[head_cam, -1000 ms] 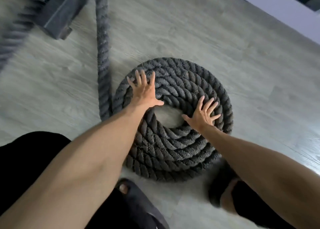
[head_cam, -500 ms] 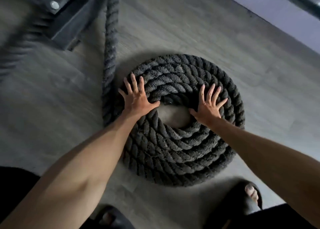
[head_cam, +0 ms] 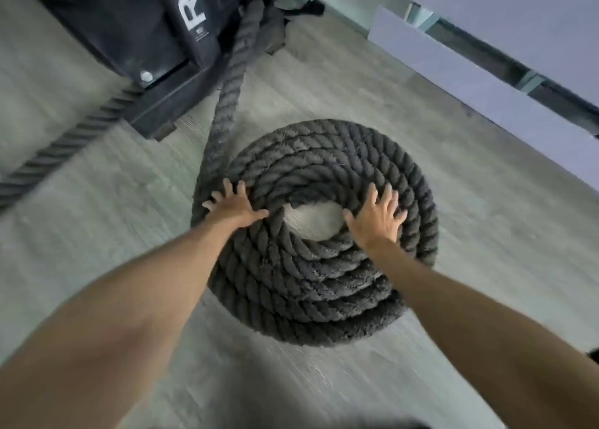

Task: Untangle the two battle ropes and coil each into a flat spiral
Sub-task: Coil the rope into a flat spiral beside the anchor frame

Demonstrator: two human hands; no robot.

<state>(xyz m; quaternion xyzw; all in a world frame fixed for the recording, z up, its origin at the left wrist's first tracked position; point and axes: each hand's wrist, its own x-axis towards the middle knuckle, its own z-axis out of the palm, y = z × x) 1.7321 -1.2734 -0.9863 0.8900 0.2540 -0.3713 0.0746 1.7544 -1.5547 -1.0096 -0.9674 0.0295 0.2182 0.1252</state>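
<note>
A thick dark grey battle rope lies wound in a coil (head_cam: 324,286) on the grey wood floor, with a small bare gap at its middle. Its free length (head_cam: 231,84) runs straight up from the coil's left side to the black rack. My left hand (head_cam: 235,206) rests flat with spread fingers on the coil's left side. My right hand (head_cam: 377,217) lies flat, fingers spread, on the right of the inner turns. A second rope (head_cam: 64,143) stretches taut and blurred from the rack toward the left edge.
A black steel rack base (head_cam: 155,49) with white lettering and a bolt stands at the upper left. A pale lilac wall (head_cam: 518,81) with a dark gap runs along the upper right. Grey floor (head_cam: 486,299) surrounds the coil.
The view has tilted upward, so the rack base and wall now show and my feet have left the frame. Both hands stay flat on the coil, slightly further apart.
</note>
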